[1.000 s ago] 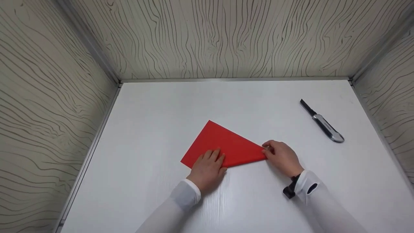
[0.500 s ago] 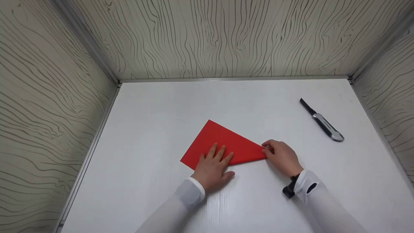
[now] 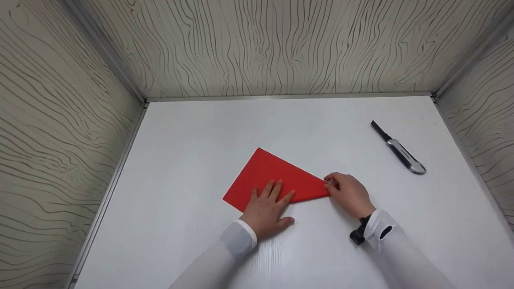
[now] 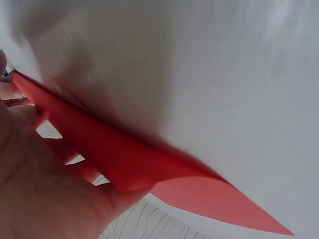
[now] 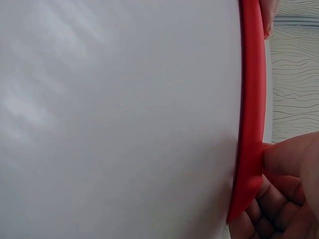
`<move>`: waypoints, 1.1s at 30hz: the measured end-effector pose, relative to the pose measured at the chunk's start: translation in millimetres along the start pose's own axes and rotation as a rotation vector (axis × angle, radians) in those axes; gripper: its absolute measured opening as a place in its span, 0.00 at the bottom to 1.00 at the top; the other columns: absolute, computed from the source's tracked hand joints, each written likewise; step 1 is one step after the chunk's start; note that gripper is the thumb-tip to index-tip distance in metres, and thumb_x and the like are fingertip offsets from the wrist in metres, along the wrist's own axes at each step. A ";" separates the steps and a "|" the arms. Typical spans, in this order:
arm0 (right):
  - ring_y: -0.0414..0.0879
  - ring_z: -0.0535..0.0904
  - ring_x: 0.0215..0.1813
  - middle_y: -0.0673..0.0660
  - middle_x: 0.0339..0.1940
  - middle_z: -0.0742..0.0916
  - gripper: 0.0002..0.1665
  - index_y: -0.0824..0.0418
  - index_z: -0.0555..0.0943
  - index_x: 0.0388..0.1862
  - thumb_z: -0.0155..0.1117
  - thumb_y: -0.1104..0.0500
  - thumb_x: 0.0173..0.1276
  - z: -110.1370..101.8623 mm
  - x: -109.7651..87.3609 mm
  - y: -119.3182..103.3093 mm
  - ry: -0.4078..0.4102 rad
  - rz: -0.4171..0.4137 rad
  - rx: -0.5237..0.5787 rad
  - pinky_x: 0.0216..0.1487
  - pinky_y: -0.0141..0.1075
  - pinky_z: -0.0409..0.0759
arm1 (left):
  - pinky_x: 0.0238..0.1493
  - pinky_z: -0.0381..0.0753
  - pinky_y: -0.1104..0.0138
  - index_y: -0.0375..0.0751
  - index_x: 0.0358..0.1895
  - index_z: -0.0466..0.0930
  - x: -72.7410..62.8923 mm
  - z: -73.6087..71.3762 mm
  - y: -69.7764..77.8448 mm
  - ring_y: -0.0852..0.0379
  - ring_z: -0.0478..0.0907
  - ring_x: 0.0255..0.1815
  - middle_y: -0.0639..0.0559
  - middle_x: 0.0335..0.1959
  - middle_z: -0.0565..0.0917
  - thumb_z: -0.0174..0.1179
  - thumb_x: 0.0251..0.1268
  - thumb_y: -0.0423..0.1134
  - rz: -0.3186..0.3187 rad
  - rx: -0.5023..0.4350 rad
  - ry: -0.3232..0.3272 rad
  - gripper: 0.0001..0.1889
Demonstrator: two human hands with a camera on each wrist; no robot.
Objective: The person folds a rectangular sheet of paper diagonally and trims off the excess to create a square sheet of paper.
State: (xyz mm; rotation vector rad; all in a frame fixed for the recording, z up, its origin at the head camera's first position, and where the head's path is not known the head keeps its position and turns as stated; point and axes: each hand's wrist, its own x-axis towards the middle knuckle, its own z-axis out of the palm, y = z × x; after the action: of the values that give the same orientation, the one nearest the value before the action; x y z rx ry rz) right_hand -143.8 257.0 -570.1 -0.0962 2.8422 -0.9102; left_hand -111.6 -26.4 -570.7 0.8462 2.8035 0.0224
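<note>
A folded sheet of red paper (image 3: 257,172) lies on the white table, its narrow point toward the right. Spread fingers of my left hand (image 3: 265,212) rest flat on its lower left part, the thumb out on the table. At the right tip my right hand (image 3: 350,195) pinches the paper between thumb and curled fingers. In the left wrist view the near folded edge of the red paper (image 4: 114,144) bulges a little off the table. The right wrist view shows that edge of the red paper (image 5: 253,84) as a rounded, unflattened fold.
A utility knife (image 3: 401,152) with a black and silver handle lies at the right rear of the white table (image 3: 192,132). Wood-patterned panels (image 3: 257,48) wall in the back and both sides.
My left hand has shifted slightly right along the paper, and its fingers and thumb have spread apart. The right hand keeps its pinch on the tip.
</note>
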 end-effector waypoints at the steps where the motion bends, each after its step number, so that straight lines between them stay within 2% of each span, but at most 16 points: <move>1: 0.50 0.76 0.41 0.52 0.38 0.84 0.16 0.58 0.84 0.56 0.65 0.55 0.74 -0.3 -0.1 -0.6 0.001 -0.001 0.000 0.45 0.45 0.77 | 0.73 0.59 0.39 0.69 0.83 0.46 0.1 -0.1 0.4 0.44 0.50 0.82 0.49 0.84 0.51 0.62 0.61 0.70 -0.003 0.011 0.001 0.51; 6: 0.50 0.77 0.41 0.53 0.38 0.84 0.15 0.59 0.84 0.55 0.64 0.56 0.74 -0.1 -3.4 -0.9 0.035 -0.027 0.015 0.45 0.46 0.77 | 0.73 0.59 0.38 0.67 0.84 0.46 -1.0 -2.1 3.4 0.43 0.52 0.82 0.49 0.84 0.52 0.57 0.64 0.72 -0.012 0.058 -0.009 0.49; 10: 0.52 0.78 0.44 0.55 0.42 0.86 0.14 0.61 0.85 0.55 0.63 0.59 0.73 0.4 -8.9 -0.4 0.074 -0.052 0.026 0.49 0.48 0.79 | 0.74 0.59 0.39 0.67 0.84 0.46 -1.3 -3.3 4.6 0.44 0.53 0.81 0.49 0.84 0.53 0.53 0.65 0.73 -0.019 0.083 -0.018 0.47; 15: 0.53 0.80 0.47 0.56 0.47 0.87 0.14 0.61 0.84 0.55 0.64 0.60 0.73 1.1 -15.2 0.0 0.092 -0.059 0.007 0.52 0.51 0.81 | 0.74 0.60 0.40 0.66 0.84 0.47 0.8 -4.2 5.9 0.43 0.55 0.80 0.49 0.83 0.55 0.57 0.65 0.71 -0.035 0.087 -0.019 0.47; 21: 0.52 0.79 0.46 0.56 0.47 0.87 0.15 0.61 0.84 0.56 0.65 0.60 0.72 0.0 -18.4 0.2 0.095 -0.062 0.011 0.52 0.51 0.81 | 0.69 0.69 0.42 0.66 0.83 0.52 7.6 -5.0 8.1 0.43 0.62 0.76 0.47 0.79 0.63 0.66 0.64 0.62 -0.097 0.095 0.019 0.47; 27: 0.52 0.79 0.46 0.56 0.47 0.86 0.18 0.61 0.83 0.58 0.66 0.59 0.72 -0.8 -18.8 1.3 0.088 -0.058 0.019 0.51 0.51 0.81 | 0.65 0.75 0.46 0.61 0.82 0.55 10.4 -4.5 8.5 0.39 0.63 0.76 0.45 0.81 0.58 0.72 0.60 0.57 -0.140 0.128 0.041 0.49; 33: 0.51 0.79 0.46 0.54 0.47 0.87 0.19 0.58 0.84 0.60 0.69 0.58 0.71 -2.1 -18.1 2.4 0.081 -0.092 -0.008 0.50 0.50 0.81 | 0.65 0.76 0.48 0.58 0.82 0.56 10.7 -3.4 7.2 0.38 0.64 0.75 0.45 0.81 0.58 0.71 0.62 0.56 -0.177 0.081 0.058 0.47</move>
State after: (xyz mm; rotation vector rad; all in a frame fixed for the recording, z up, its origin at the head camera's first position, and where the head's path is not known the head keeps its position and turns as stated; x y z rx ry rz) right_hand -126.2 262.1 -567.6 -0.1966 2.9379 -0.9421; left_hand -117.0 -14.3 -569.0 0.6204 2.9404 -0.0965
